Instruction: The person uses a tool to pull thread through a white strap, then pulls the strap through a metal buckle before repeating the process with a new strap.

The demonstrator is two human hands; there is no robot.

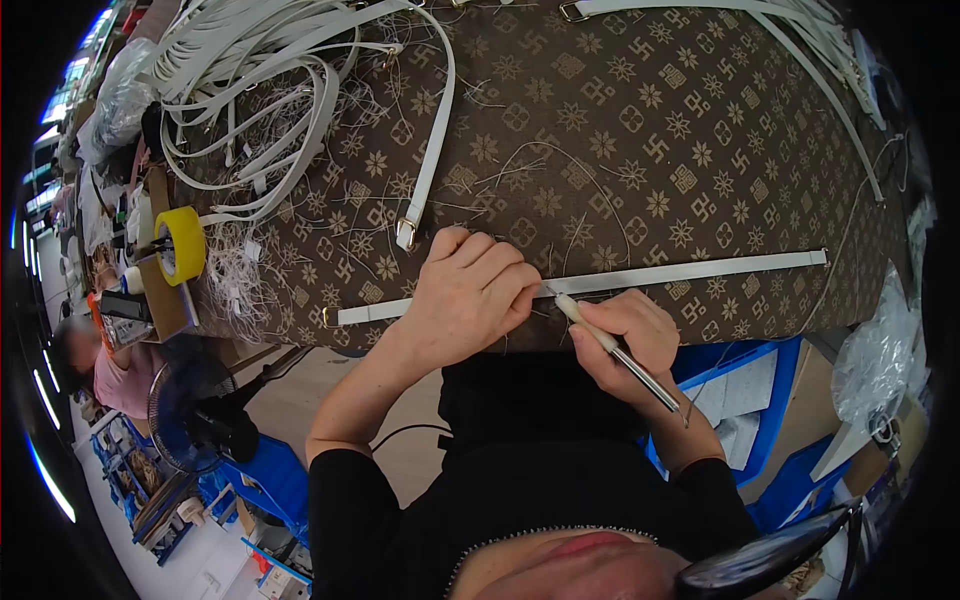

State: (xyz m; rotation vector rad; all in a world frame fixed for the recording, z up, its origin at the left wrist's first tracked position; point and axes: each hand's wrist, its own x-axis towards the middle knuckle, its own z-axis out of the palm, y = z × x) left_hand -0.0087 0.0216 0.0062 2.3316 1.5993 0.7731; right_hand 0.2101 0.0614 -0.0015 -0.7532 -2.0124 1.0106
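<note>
A white strap [720, 270] lies across the patterned brown cloth, with a metal buckle at its left end. My left hand [473, 295] rests over the strap, its fingers curled together and pressed near it; what they pinch is hidden. My right hand [630, 340] is closed round a pen-like tool [608, 343] with a pale front and a metal shaft. The tool's tip is at the strap, just right of my left fingers. Above my left hand, the buckled end of another white strap [430, 170] lies on the cloth.
A heap of white straps [250, 90] and loose threads [235, 275] covers the left. Yellow tape [181, 246] stands at the left edge. More straps [815, 60] lie upper right. Blue bins [770, 400] and a fan [190, 410] stand below; a person [120, 380] is far left.
</note>
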